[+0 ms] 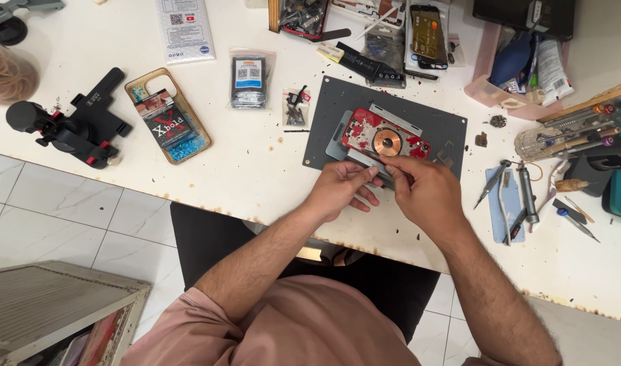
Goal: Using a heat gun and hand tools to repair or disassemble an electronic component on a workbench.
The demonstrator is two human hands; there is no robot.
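Both hands meet at the near edge of the grey metal clamp jig [356, 157]: left hand [341, 191] and right hand [422, 193] pinch its rim. In it lies the red phone back [386, 137], glass mostly scraped off, copper coil bared, red flecks remaining, on the dark grey mat [337, 102] across the white desk [256, 169].

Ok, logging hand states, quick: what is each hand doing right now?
Left hand: closed, pinching the metal clamp bar under the red phone back.
Right hand: closed on the same bar.

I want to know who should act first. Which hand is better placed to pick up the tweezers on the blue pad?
Probably the right hand: the tweezers lie on its side, while the left hand would have to cross over.
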